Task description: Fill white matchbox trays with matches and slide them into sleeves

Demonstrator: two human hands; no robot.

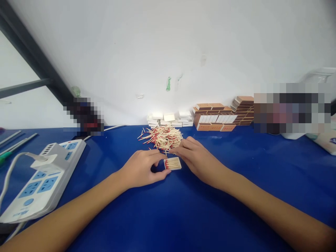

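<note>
A small white matchbox tray (180, 164) lies on the blue table, partly filled with red-tipped matches (172, 163) laid side by side. My left hand (143, 168) grips the left end of this tray between thumb and fingers. Just behind it spreads a loose heap of matches (166, 136). My right hand (193, 155) is at the near right side of the heap, above and beside the tray, with its fingers pinched together. Whatever sits between those fingertips is too small to make out.
White matchbox trays (169, 117) are stacked against the wall behind the heap. To their right stand piles of brown matchboxes (216, 126). A white power strip (49, 185) with a plugged-in cable lies at the left. Blurred items and a white bag (325, 138) are at the right.
</note>
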